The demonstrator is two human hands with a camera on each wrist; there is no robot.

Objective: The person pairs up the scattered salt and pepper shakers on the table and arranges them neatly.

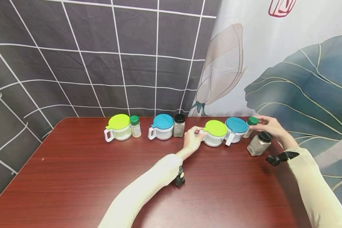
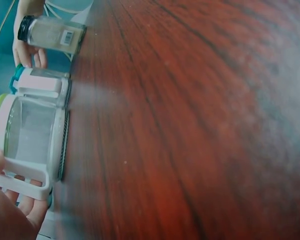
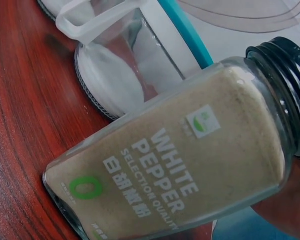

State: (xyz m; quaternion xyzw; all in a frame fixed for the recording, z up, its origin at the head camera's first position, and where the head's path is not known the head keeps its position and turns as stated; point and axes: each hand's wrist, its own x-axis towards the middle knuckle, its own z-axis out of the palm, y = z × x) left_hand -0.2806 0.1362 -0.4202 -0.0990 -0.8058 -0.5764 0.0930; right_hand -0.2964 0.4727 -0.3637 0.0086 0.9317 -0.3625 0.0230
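Observation:
My left hand (image 1: 192,139) grips the white handle of a clear seasoning pot with a lime-green lid (image 1: 215,128). In the left wrist view its fingers (image 2: 27,205) pass behind that handle (image 2: 22,186). Directly right of it stands a blue-lidded pot (image 1: 236,125), its handle facing forward. Beyond that, my right hand (image 1: 273,128) pinches a small green-capped shaker (image 1: 253,121) near its top. A black-capped white pepper jar (image 1: 257,145) stands in front of the right hand. It fills much of the right wrist view, hiding most of that hand.
Further left along the back edge of the reddish-brown table (image 1: 102,183) stand another lime-lidded pot (image 1: 119,123), a green-capped shaker (image 1: 135,128), a blue-lidded pot (image 1: 163,123) and a black-capped jar (image 1: 179,128). Behind them hang a dark grid-patterned cloth (image 1: 97,69) and a floral curtain (image 1: 296,85).

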